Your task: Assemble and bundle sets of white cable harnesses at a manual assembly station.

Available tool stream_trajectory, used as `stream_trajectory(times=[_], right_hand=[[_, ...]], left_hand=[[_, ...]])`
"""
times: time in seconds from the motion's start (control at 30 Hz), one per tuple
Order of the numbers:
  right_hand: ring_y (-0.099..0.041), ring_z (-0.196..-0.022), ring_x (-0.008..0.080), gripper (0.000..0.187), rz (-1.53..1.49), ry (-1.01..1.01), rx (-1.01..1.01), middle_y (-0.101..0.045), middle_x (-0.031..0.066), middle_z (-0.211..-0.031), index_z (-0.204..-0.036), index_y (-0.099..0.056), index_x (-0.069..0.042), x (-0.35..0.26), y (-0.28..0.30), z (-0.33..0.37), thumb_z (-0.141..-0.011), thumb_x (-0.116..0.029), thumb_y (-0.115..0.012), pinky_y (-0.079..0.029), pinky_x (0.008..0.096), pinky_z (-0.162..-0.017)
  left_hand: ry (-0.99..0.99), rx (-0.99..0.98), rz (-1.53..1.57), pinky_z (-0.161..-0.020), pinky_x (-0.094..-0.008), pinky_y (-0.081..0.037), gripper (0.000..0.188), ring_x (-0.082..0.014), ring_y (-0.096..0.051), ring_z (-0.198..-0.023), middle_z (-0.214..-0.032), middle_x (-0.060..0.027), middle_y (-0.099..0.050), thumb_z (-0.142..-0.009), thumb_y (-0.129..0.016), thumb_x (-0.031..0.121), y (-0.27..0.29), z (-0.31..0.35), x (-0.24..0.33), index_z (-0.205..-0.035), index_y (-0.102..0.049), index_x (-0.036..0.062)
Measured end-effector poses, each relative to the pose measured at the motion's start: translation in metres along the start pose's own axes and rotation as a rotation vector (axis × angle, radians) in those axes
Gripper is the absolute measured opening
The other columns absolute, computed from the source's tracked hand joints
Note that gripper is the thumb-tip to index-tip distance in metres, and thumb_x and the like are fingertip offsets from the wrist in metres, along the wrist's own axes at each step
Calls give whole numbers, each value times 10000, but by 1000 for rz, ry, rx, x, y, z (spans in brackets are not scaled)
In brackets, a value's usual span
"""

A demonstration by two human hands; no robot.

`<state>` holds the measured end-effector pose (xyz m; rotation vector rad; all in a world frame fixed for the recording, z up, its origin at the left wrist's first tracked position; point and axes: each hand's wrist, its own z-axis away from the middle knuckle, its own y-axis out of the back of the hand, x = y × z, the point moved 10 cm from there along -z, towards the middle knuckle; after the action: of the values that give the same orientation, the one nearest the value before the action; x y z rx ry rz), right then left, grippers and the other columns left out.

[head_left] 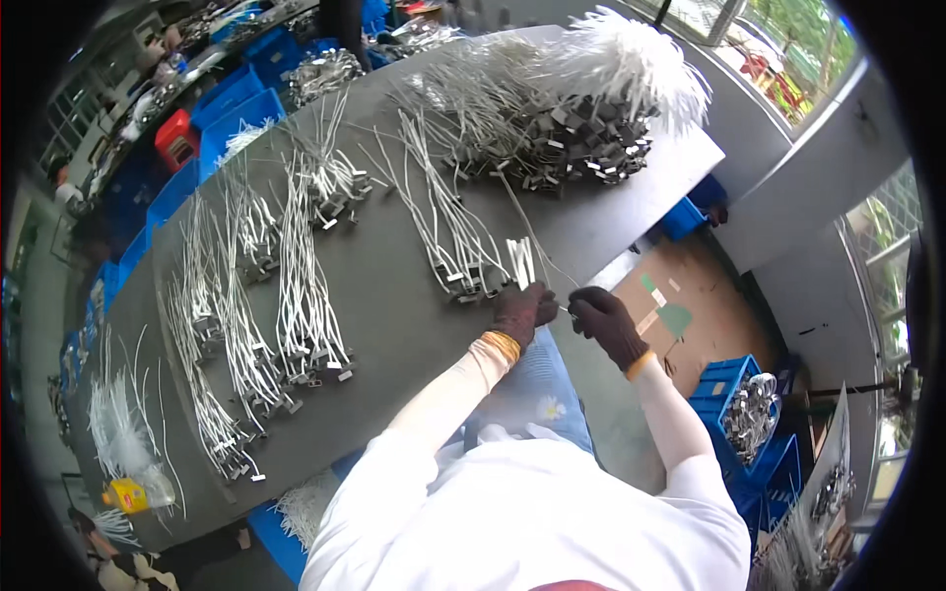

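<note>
Both of my hands wear dark gloves with yellow cuffs. My left hand (519, 313) is closed at the table's near edge, and a small bunch of short white tubes (520, 260) sticks up from its fingers. To its right my right hand (607, 326) is closed in a pinch, off the table's edge. A thin pale wire (537, 246) runs from the table down to those fingers; its end there is hidden. Just left of my left hand lies a bundle of white wires with metal clip-like ends (467, 280).
More bundles of white wires (307, 325) lie on the grey table (389, 345) to the left. A large heap of metal-ended wires (581, 143) covers its far right. Blue crates (724, 389) with metal parts stand at the lower right. Beyond the far left edge are more blue bins (236, 123).
</note>
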<state>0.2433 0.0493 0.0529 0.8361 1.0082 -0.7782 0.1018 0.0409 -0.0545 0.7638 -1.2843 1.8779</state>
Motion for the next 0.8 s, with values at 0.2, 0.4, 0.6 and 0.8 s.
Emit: stream_trajectory(times=[0.2, 0.4, 0.6, 0.8], right_hand=[[-562, -622, 107, 253, -368, -102, -61, -652, 53, -856, -1027, -622, -21, 25, -6, -11, -932, -255, -609, -452, 242, -538], [-539, -599, 99, 351, -537, -181, -58, -650, 66, -862, -1202, -561, -18, 26, -16, 21, -947, -258, -588, -418, 228, -489], [-572, -595, 141, 235, -427, -450, -160, -649, 84, -797, -1043, -662, 8, 73, -4, 118, -872, -146, -615, -449, 252, -512], [-550, -618, 115, 257, -273, -670, -184, -667, 56, -863, -1059, -675, 22, 150, 29, 197, -853, -125, -627, -431, 241, -557]], left_hand=[[-333, -105, -425, -899, -422, -557, 327, -267, -662, -1042, -1120, -141, -662, -951, -609, 196, -2, 7, 23, -1234, -554, 43], [-20, -98, 420, -958, -422, -533, 263, -331, -607, -1107, -1195, -192, -589, -1005, -472, 134, 15, -24, -1, -1213, -506, -23], [106, -24, 502, -933, -416, -542, 261, -340, -612, -1082, -1159, -180, -608, -988, -460, 124, -18, -40, -19, -1197, -536, -14], [42, -42, 562, -851, -377, -586, 226, -256, -670, -957, -1067, -148, -664, -956, -530, 25, -9, -71, -19, -1175, -575, -14]])
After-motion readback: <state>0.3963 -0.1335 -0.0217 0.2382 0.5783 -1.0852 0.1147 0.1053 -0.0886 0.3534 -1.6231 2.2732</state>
